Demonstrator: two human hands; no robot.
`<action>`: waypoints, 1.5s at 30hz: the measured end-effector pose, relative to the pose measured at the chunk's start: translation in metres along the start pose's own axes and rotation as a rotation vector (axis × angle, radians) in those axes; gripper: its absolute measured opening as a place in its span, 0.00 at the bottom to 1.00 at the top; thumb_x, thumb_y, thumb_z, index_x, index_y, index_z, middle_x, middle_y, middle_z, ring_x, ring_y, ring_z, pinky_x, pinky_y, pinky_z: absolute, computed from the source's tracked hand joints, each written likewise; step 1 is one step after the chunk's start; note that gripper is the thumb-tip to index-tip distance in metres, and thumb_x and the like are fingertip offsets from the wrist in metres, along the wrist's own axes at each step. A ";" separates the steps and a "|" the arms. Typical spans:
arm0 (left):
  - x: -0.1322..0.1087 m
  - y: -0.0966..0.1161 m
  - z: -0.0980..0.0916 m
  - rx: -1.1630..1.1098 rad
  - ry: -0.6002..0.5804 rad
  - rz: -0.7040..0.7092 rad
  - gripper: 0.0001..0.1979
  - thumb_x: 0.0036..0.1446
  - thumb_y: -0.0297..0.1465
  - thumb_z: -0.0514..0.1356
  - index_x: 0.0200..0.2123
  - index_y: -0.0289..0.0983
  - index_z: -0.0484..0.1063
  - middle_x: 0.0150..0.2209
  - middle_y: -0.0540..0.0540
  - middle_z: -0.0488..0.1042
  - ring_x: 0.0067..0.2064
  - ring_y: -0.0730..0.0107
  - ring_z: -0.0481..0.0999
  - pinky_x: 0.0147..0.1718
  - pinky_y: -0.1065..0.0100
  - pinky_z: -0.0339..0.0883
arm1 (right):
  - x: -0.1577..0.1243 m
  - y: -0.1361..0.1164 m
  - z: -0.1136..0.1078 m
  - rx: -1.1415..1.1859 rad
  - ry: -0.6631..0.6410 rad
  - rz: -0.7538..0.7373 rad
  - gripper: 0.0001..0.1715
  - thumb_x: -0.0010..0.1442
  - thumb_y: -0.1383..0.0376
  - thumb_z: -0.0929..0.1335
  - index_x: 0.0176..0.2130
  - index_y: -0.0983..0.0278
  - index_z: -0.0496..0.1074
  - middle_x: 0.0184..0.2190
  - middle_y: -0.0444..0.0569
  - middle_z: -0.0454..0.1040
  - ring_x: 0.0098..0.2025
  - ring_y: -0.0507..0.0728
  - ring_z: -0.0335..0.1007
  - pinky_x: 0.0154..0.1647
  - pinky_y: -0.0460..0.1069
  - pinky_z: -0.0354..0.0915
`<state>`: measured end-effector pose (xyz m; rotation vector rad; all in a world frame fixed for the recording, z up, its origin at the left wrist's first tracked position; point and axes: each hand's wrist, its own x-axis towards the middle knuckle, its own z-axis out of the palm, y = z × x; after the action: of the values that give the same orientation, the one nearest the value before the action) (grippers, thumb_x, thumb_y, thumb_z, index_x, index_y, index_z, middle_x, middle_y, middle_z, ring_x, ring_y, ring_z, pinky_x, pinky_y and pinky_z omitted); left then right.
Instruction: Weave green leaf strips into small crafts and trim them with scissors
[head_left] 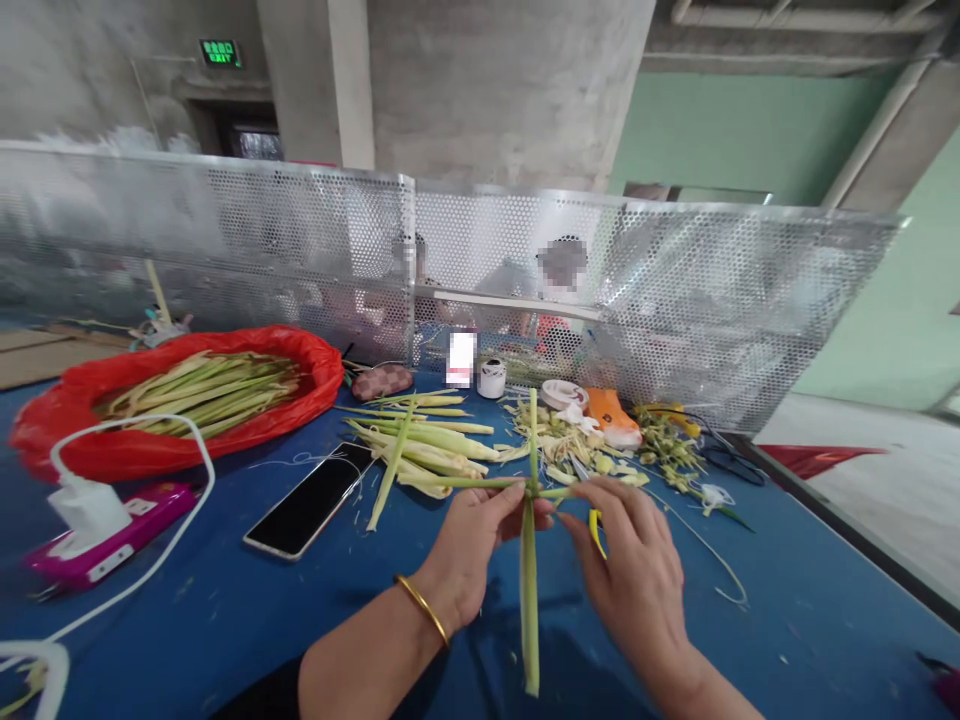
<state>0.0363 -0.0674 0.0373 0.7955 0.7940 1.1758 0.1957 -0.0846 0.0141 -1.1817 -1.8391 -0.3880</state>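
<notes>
Two long green leaf strips [530, 600] cross each other in front of me, one running away from me and one sideways. My left hand [480, 530] pinches them near the crossing, thumb on top. On the other side, my right hand [634, 560] has its fingers closed at the short end of the sideways strip. Something yellow [597, 533], perhaps a scissor handle, shows by the right fingers; whether the hand holds it I cannot tell. Beyond the left hand lies a pile of pale leaf pieces [427, 450] on the blue table [375, 620].
At left, a red plastic bag [67, 410] holds many leaf strips; a purple power strip [112, 540] with a white charger is before it. A phone [311, 500] lies nearby. Leaf scraps [555, 450] and an orange packet [611, 415] sit at back right, below a perforated metal screen [697, 290].
</notes>
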 end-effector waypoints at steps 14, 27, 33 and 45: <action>0.008 -0.019 -0.003 0.354 0.164 0.115 0.09 0.44 0.31 0.65 0.31 0.34 0.75 0.26 0.46 0.77 0.26 0.69 0.75 0.19 0.74 0.62 | -0.006 -0.014 0.010 -0.081 -0.248 -0.193 0.17 0.65 0.71 0.57 0.26 0.62 0.63 0.20 0.44 0.66 0.21 0.53 0.58 0.27 0.49 0.48; 0.002 -0.008 -0.004 0.384 0.038 -0.007 0.12 0.44 0.33 0.64 0.34 0.34 0.76 0.27 0.46 0.76 0.26 0.74 0.71 0.17 0.77 0.53 | 0.004 -0.002 0.013 0.741 -0.366 0.709 0.22 0.57 0.48 0.66 0.28 0.64 0.71 0.22 0.45 0.69 0.26 0.55 0.64 0.27 0.47 0.57; -0.001 -0.014 -0.003 0.410 -0.074 -0.085 0.18 0.45 0.44 0.64 0.26 0.33 0.72 0.27 0.46 0.75 0.22 0.76 0.68 0.17 0.75 0.51 | 0.008 -0.004 0.015 1.164 -0.237 1.029 0.21 0.46 0.50 0.74 0.28 0.66 0.73 0.17 0.41 0.65 0.22 0.51 0.59 0.26 0.46 0.58; -0.003 -0.014 0.003 0.460 -0.046 -0.104 0.13 0.43 0.37 0.66 0.17 0.34 0.72 0.16 0.51 0.68 0.17 0.80 0.55 0.19 0.73 0.48 | 0.003 -0.003 0.021 1.175 -0.154 1.012 0.21 0.45 0.53 0.75 0.18 0.65 0.70 0.16 0.42 0.65 0.18 0.48 0.55 0.21 0.46 0.53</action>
<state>0.0454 -0.0733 0.0270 1.1385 1.0728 0.8879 0.1823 -0.0705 0.0059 -1.0551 -0.9876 1.2056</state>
